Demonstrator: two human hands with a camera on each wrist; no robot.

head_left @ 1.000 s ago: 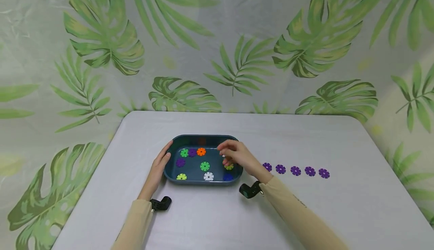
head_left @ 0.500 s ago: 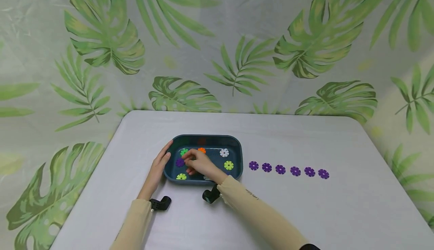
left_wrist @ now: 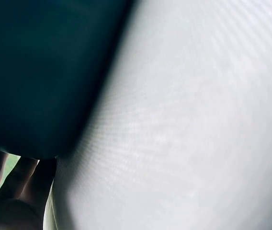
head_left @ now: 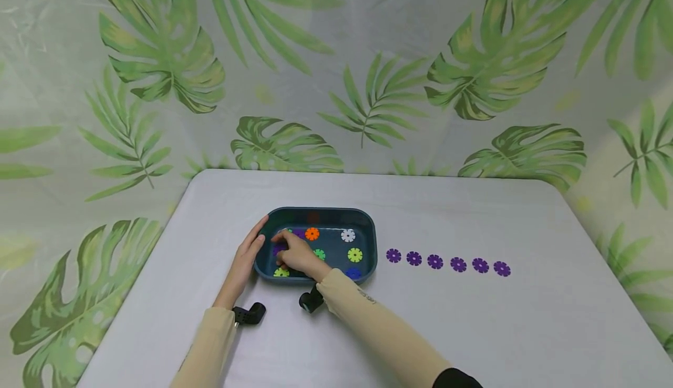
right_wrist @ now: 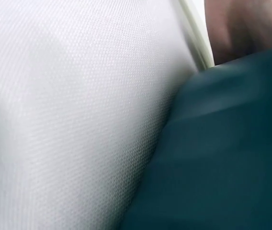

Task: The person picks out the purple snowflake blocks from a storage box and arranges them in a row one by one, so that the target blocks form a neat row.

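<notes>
A dark teal tray [head_left: 342, 218] with small notched, flower-like plastic discs stands mid-table in the head view. My left hand [head_left: 246, 259] rests along its left end, thumb at the rim and fingers straight against the outside. Inside the tray's left part is my right hand [head_left: 302, 256], index finger and thumb spread apart around a partly covered purple disc [head_left: 277, 250]. Contact with that disc cannot be made out. The left wrist view shows fingers [left_wrist: 18, 177] beyond the tray wall; the right wrist view shows mostly tray side and part of a hand [right_wrist: 248, 28].
Other discs lie in the tray: orange [head_left: 312, 234], white [head_left: 348, 235], yellow-green [head_left: 354, 255], green [head_left: 319, 254] and blue [head_left: 353, 272]. Right of the tray, several purple discs [head_left: 434, 262] form a row on the white table [head_left: 326, 347]. A leaf-patterned cloth [head_left: 368, 37] hangs behind.
My right hand has moved left from the tray's right end to its left part, uncovering the leftmost purple disc of the row. My left hand stays at the tray's left end.
</notes>
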